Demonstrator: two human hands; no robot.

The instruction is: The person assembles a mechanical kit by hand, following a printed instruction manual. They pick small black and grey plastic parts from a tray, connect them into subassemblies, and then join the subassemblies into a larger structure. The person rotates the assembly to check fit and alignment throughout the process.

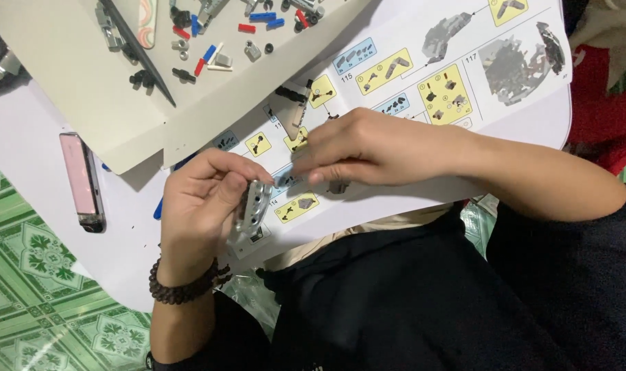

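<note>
The left hand gripped a grey perforated building piece, held just above the open instruction booklet. The right hand was loosely curled, its fingertips pressed on the booklet beside that piece. Small loose parts lay on a cardboard sheet; a pink phone rested on the tabletop.

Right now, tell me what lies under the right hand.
The right hand rests on the open instruction booklet; its yellow and blue step diagrams show around it. Whatever is printed directly beneath is covered.
</note>
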